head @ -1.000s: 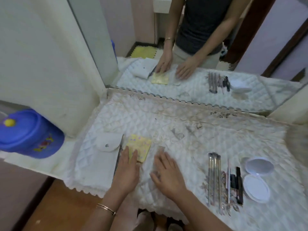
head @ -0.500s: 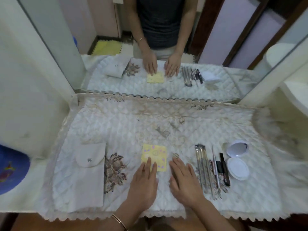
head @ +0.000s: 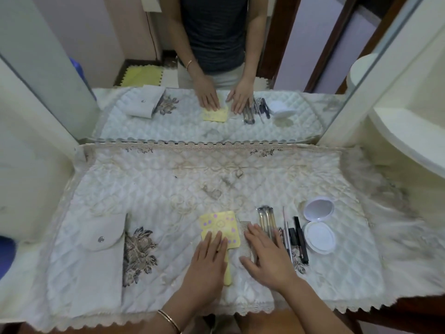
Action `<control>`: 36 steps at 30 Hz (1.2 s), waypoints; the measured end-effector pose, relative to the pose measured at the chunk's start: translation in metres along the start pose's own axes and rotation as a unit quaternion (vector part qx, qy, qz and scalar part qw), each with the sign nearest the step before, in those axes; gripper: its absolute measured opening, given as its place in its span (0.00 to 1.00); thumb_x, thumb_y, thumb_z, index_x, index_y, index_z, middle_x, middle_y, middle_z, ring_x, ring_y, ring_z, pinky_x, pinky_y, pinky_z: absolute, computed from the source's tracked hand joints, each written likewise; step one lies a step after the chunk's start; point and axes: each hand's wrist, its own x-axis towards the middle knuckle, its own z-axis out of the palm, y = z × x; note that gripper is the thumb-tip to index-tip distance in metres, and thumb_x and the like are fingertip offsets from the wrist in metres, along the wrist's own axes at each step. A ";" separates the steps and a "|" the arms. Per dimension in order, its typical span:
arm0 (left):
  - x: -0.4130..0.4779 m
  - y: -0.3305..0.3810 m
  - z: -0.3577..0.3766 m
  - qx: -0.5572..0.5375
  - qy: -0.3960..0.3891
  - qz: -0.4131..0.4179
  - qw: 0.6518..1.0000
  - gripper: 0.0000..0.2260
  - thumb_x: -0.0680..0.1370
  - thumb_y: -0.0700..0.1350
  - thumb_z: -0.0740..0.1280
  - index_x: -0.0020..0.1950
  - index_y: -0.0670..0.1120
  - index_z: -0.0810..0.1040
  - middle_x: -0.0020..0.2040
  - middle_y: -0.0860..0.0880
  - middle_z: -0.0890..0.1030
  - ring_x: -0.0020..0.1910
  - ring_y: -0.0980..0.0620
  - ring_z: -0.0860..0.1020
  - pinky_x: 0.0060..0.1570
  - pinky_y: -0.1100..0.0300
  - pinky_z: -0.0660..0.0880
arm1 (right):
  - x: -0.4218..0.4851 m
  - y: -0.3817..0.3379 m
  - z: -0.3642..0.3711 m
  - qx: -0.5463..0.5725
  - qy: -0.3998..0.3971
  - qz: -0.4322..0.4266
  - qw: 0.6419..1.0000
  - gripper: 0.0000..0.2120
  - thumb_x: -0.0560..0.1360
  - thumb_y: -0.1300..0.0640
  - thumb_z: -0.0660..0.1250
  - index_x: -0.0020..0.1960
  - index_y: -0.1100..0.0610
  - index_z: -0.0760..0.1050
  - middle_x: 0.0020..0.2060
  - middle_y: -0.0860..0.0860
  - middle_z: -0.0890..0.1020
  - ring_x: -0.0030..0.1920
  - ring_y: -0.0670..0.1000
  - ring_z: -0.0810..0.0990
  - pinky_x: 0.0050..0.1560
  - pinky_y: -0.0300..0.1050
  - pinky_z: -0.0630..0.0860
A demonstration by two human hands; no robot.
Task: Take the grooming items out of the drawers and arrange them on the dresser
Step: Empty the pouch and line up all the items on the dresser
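Note:
A yellow hand mirror [head: 219, 225] with purple dots lies face down on the quilted dresser cover [head: 168, 189]. My left hand [head: 209, 259] rests flat on its lower part and handle, fingers straight. Just right of it lies a fine-toothed comb [head: 246, 233]; my right hand [head: 266, 255] lies flat over the comb's lower half. Further right, a row of makeup brushes [head: 265, 216], thin tools and black pencils [head: 298, 237] lies beside an open white compact [head: 319, 222].
A white snap pouch [head: 96, 261] lies on the left of the cover. A large wall mirror [head: 216, 68] stands behind the dresser and reflects everything. A cream curved shelf [head: 404, 131] stands at the right, and a blue object [head: 6, 256] at the far left edge.
The view has swung right and centred on the dresser. Both hands stay flat on the mirror and comb; the mirror's handle now shows beside my left hand.

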 end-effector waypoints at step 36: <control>-0.038 -0.105 -0.043 -0.224 -0.056 -0.170 0.958 0.36 0.74 0.67 0.45 0.71 0.52 0.30 0.69 0.48 0.25 0.71 0.44 0.28 0.73 0.46 0.38 | 0.013 -0.116 0.018 0.107 0.092 0.051 0.989 0.35 0.72 0.38 0.41 0.75 0.53 0.53 0.76 0.48 0.50 0.76 0.47 0.44 0.74 0.47 0.43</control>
